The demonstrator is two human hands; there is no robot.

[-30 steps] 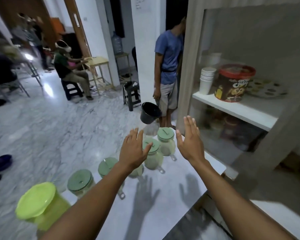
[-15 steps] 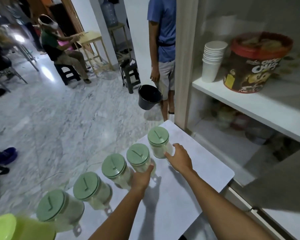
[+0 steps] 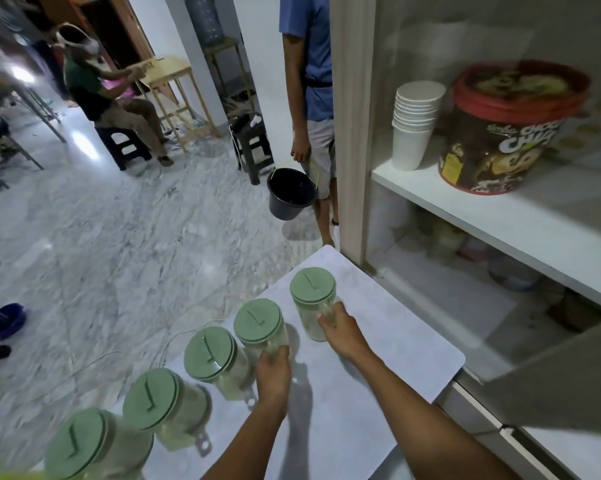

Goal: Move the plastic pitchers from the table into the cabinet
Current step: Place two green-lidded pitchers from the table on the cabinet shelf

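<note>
Below, five clear pitchers with green lids stand upright in a diagonal row on the white tabletop [image 3: 378, 386], running from lower left toward the cabinet [image 3: 352, 133] at upper right. Right hand [image 3: 342, 332]: its grip is closed around the near side of the far pitcher [image 3: 313, 303], the one nearest the cabinet, with the fingers wrapped on the clear body below the lid. Left hand [image 3: 274, 375]: its grip is closed around the lower body of the second pitcher [image 3: 260, 325], just beside the first. Both held pitchers rest on the tabletop. The third pitcher [image 3: 212, 358] stands just left of the left hand, its handle pointing toward the viewer; the fourth pitcher [image 3: 160, 407] and fifth pitcher [image 3: 84, 445] follow toward the lower left, blurred. Cabinet interior: a white shelf [image 3: 499, 216] carries a stack of white cups [image 3: 415, 123] and, just beside it, a brown tub [image 3: 506, 129] with a red lid. Items on the lower level are too dim to identify. Background: a standing person [image 3: 309, 71] holds a black bucket [image 3: 292, 192] over the marble floor [image 3: 101, 254].
</note>
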